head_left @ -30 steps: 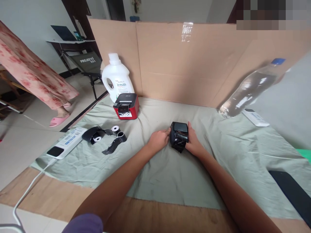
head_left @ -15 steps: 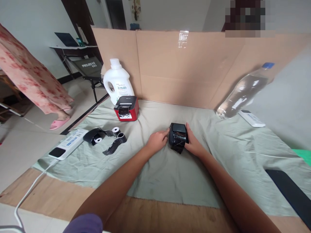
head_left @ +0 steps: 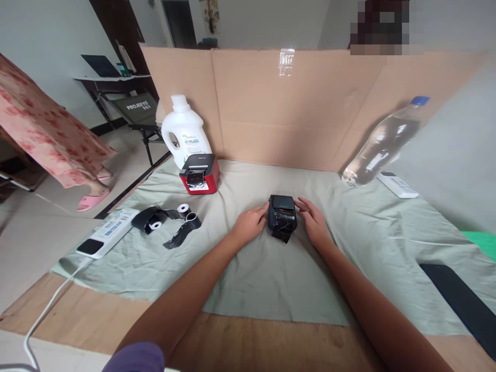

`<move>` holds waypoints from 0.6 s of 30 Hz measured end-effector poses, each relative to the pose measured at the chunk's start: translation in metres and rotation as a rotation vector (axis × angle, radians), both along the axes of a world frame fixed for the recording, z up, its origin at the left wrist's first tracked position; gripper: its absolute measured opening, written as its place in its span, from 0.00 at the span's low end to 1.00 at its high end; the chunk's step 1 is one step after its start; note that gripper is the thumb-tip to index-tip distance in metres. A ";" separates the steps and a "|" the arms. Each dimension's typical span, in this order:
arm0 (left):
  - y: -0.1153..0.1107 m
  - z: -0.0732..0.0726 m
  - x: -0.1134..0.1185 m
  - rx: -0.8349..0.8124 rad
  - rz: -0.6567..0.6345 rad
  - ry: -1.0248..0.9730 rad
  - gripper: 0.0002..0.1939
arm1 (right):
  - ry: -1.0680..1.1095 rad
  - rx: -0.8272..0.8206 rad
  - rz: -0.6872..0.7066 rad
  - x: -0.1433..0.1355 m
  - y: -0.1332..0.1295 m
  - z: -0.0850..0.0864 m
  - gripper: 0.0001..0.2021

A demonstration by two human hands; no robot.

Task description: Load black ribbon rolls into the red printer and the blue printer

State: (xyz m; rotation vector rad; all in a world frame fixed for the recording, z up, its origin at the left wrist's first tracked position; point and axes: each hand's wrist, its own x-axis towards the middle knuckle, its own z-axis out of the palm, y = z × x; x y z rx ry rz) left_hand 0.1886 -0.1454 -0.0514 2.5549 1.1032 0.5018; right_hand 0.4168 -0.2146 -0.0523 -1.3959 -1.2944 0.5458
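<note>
A small black printer (head_left: 283,202) sits on the pale green cloth in the middle, with a strip of shiny black film (head_left: 283,223) hanging from its front. At its left side is my left hand (head_left: 250,225), fingers partly curled and fingertips at the casing; whether it grips is unclear. My right hand (head_left: 312,221) lies open at the right side, fingers spread and their tips close to the printer. Farther back at the left stands a red and black printer (head_left: 201,174), also with black film at its front.
Rolls of black film (head_left: 183,210) and a white power strip (head_left: 109,233) lie at left. Behind are a white jug (head_left: 186,132), a cardboard wall (head_left: 271,108) and a leaning bottle (head_left: 383,144). A dark flat object (head_left: 457,299) lies at right. A person's pink slipper (head_left: 93,200) shows beyond.
My right hand has loosened from the printer's side, its fingers spreading apart. The black printer has turned slightly and now faces me more squarely. The camera view has shifted a little.
</note>
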 end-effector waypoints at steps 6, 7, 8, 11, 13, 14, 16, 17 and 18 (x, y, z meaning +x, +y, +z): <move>0.001 -0.001 0.000 -0.014 0.004 -0.014 0.30 | -0.017 0.010 -0.076 -0.004 -0.001 -0.001 0.21; 0.001 -0.001 0.000 -0.022 0.005 -0.017 0.30 | -0.033 0.012 -0.112 -0.005 -0.001 -0.002 0.20; 0.001 0.000 0.000 -0.032 0.005 -0.022 0.30 | -0.045 0.015 -0.143 -0.006 -0.001 -0.002 0.18; -0.001 0.003 0.000 -0.072 0.004 -0.061 0.28 | -0.060 0.045 -0.182 -0.006 -0.002 -0.002 0.16; -0.003 0.004 0.001 -0.104 0.014 -0.099 0.28 | -0.060 0.066 -0.182 -0.006 -0.003 -0.001 0.16; -0.004 0.004 0.002 -0.116 0.020 -0.116 0.30 | -0.055 0.072 -0.176 -0.006 -0.003 -0.001 0.16; -0.006 0.004 0.004 -0.126 0.032 -0.136 0.31 | -0.041 0.078 -0.157 -0.006 -0.003 -0.001 0.16; -0.006 0.003 0.005 -0.128 0.038 -0.141 0.32 | -0.036 0.081 -0.150 -0.006 -0.003 -0.001 0.16; -0.007 0.003 0.006 -0.134 0.044 -0.147 0.33 | -0.034 0.084 -0.144 -0.006 -0.003 -0.001 0.15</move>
